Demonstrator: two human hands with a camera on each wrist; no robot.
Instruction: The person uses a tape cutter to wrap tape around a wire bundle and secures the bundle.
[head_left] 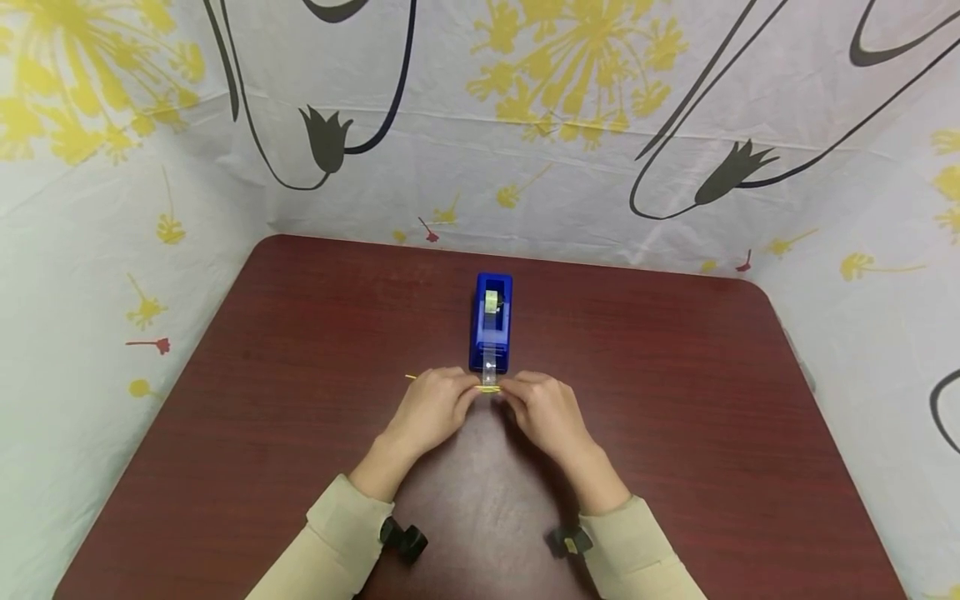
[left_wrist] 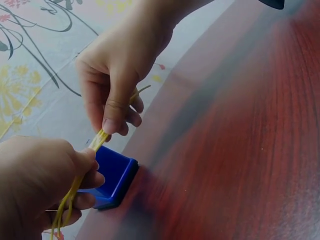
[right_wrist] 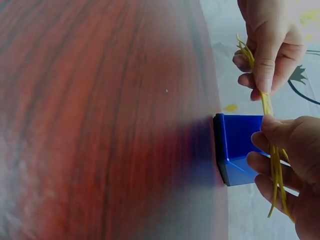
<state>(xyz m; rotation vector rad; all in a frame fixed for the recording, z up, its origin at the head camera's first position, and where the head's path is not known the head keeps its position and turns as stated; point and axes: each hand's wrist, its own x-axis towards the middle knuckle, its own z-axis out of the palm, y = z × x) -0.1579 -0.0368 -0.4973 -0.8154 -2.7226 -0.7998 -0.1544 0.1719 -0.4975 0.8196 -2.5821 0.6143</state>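
Observation:
A small bundle of thin yellow strands (head_left: 489, 388) stretches between the two hands, close in front of the tape dispenser. My left hand (head_left: 435, 406) pinches one side of the bundle between thumb and fingers; loose strand ends hang past it in the left wrist view. On the other side, my right hand (right_wrist: 300, 150) pinches the bundle, with strand ends trailing across its fingers. A strip of clear tape (head_left: 490, 358) runs from the blue tape dispenser (head_left: 474, 333) to the strands at the short gap between the fingertips. The fingers hide much of the bundle.
The dispenser stands on a dark red-brown wooden table (head_left: 675, 400) with rounded far corners. Behind and beside the table hangs a white patterned cloth (head_left: 450, 167). Dark devices are strapped to both wrists, by the beige sleeves (head_left: 330, 533).

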